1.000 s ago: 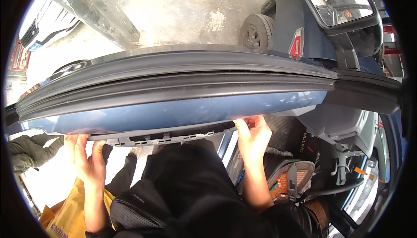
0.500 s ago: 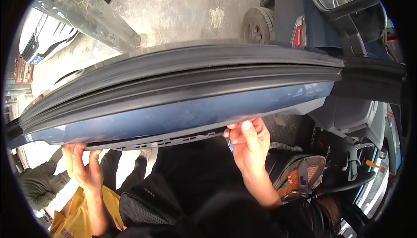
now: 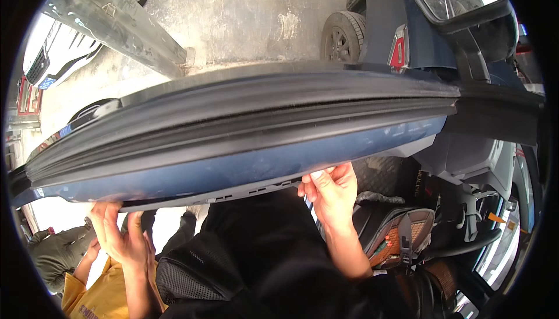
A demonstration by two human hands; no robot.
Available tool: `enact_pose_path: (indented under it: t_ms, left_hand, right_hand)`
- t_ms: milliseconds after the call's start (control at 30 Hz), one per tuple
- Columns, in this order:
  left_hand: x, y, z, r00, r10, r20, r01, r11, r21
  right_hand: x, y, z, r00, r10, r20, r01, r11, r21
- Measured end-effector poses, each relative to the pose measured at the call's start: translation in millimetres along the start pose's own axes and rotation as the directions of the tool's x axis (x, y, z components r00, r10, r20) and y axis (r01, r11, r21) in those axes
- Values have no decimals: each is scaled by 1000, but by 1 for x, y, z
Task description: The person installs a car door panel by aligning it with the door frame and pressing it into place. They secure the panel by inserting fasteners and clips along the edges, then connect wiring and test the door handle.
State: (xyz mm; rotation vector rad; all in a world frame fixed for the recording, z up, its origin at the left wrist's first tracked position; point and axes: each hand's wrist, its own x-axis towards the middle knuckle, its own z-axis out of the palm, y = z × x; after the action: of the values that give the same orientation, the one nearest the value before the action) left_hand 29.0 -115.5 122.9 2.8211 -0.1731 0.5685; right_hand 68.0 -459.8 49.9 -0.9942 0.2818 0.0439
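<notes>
A blue car door (image 3: 233, 168) stretches across the view, with a black rubber window seal (image 3: 244, 124) along its top. On my side of the blue band runs a grey trim panel (image 3: 166, 205) with a row of slots in its edge. My left hand (image 3: 121, 234) is closed on the panel's left end, thumb on the near side, fingertips partly behind it. Farther right, my right hand (image 3: 333, 194) pinches the same edge between thumb and fingers. The panel's lower part is hidden from here.
A person in a yellow shirt (image 3: 108, 287) is close by my left arm; another in dark clothes (image 3: 61, 255) stands beyond. A patterned seat or bag (image 3: 393, 237) lies at the right, near the steering wheel (image 3: 466, 248). A metal post (image 3: 128, 27) and a wheel (image 3: 343, 36) stand across the door.
The panel's slotted edge shows less now and sits closer against the blue band. My left hand has shifted slightly right and down; my right hand keeps its pinch. The yellow-shirted person's arm has come into view.
</notes>
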Motion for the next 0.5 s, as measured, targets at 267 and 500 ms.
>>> enact_pose_path:
  t_ms: [267,500]
  left_hand:
    - [2,3,1,1000,-2,5,2,1000,4]
    - [2,6,7,1000,-16,-8,16,999,-50]
  right_hand:
    - [1,1,7,997,-20,-69,25,997,70]
    - [5,8,9,993,-59,-105,64,997,45]
